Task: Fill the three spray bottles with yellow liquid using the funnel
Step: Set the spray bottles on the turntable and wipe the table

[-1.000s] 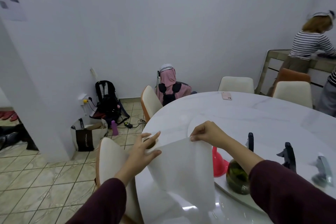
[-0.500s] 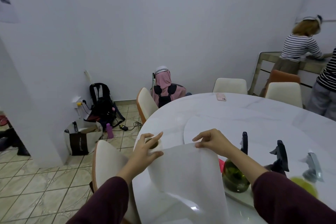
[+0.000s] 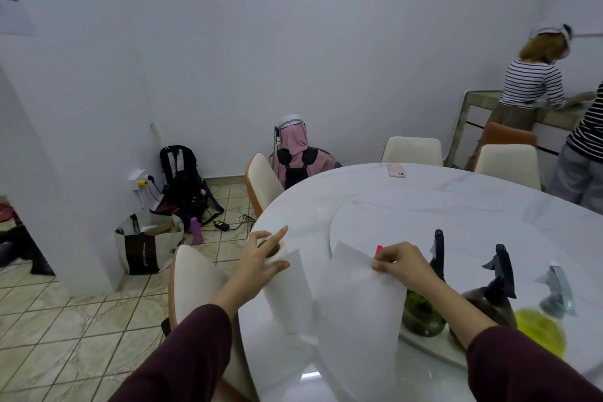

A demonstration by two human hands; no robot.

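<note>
Head view, left hand grips paper roll, right hand pinches torn sheet

white paper towel sheet, white marble table, yellow-green liquid in clear bottle, maroon sleeves

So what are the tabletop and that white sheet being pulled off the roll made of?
The tabletop looks like polished marble or an imitation: white, faint grey veins, glossy reflections. The sheet looks like thin matte paper towel, limp and slightly see-through, coming off a cardboard-cored roll.
</note>
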